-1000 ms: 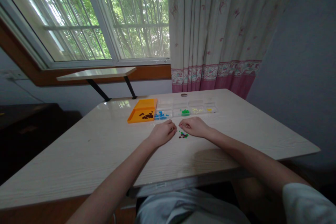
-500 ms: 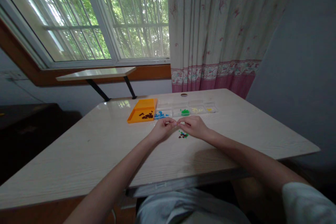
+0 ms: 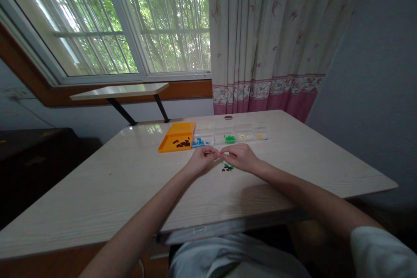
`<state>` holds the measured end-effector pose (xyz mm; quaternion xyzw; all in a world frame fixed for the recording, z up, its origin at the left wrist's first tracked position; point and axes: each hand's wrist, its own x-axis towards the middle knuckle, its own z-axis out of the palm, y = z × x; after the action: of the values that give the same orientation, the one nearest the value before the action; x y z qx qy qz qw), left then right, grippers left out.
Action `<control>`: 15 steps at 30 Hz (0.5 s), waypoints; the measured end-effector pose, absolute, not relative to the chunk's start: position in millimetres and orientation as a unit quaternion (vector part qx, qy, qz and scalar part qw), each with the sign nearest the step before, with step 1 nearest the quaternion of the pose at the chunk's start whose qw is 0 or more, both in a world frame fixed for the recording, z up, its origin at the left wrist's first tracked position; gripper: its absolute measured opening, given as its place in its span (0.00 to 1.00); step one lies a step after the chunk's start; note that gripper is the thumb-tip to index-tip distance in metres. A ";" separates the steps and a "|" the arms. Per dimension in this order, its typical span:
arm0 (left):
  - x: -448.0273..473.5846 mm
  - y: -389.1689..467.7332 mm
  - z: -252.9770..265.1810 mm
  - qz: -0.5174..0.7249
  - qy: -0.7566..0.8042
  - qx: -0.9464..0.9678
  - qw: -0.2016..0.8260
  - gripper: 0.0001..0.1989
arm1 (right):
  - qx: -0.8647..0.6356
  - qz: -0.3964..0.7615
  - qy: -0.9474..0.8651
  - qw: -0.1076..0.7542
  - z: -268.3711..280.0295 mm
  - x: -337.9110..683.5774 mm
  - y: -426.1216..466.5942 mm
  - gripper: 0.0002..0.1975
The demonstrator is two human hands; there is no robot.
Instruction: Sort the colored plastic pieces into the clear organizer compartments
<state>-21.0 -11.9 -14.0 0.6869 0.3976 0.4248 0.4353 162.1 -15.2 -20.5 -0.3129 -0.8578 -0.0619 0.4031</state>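
Observation:
My left hand (image 3: 204, 159) and my right hand (image 3: 240, 156) meet fingertip to fingertip above the table, both pinched closed. Whatever lies between the fingertips is too small or too hidden to name. Just below my right hand, a little pile of small brown, green and blue pieces (image 3: 227, 167) lies on the tabletop. Beyond the hands, clear boxes hold blue pieces (image 3: 199, 142), green pieces (image 3: 230, 139), pale yellow pieces (image 3: 245, 137) and yellow pieces (image 3: 259, 136). Dark brown pieces (image 3: 183, 143) rest in an orange box (image 3: 165, 144) with its lid folded back.
The pale wooden table (image 3: 130, 191) reaches to the wall under the window. A small raised shelf (image 3: 120, 91) on black brackets stands at its back left. A round hole (image 3: 228, 117) sits near the back edge, and a curtain (image 3: 260, 52) hangs behind.
Both hands keep their pinch, with the fingertips shifted very slightly. The boxes and the loose pieces stay where they were.

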 end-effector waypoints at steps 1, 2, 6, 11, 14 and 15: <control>-20.9 -12.1 -13.5 0.425 0.399 0.688 0.433 0.14 | -0.314 -0.061 -0.858 0.403 -20.2 162.0 -15.5 0.08; -20.7 -12.3 -13.2 0.424 0.401 0.689 0.431 0.14 | -0.316 -0.059 -0.857 0.402 -20.0 162.0 -15.6 0.08; -20.6 -12.2 -13.0 0.420 0.403 0.693 0.424 0.13 | -0.320 -0.052 -0.857 0.401 -18.9 162.6 -15.8 0.09; -23.1 -13.3 -14.3 0.388 0.413 0.743 0.355 0.12 | -0.334 -0.009 -0.820 0.464 -10.0 167.7 -16.8 0.11; -25.8 -16.7 -15.9 0.312 0.403 0.823 0.253 0.11 | -0.359 0.022 -0.771 0.526 -3.0 172.0 -16.3 0.11; -26.6 -18.0 -16.5 0.287 0.399 0.843 0.221 0.11 | -0.364 0.026 -0.757 0.541 -1.1 173.2 -15.8 0.10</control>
<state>-26.6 -18.0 -16.5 0.8427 0.3985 0.2868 0.2209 173.2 -15.8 -1.1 -0.3644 -0.7573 0.0261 0.5413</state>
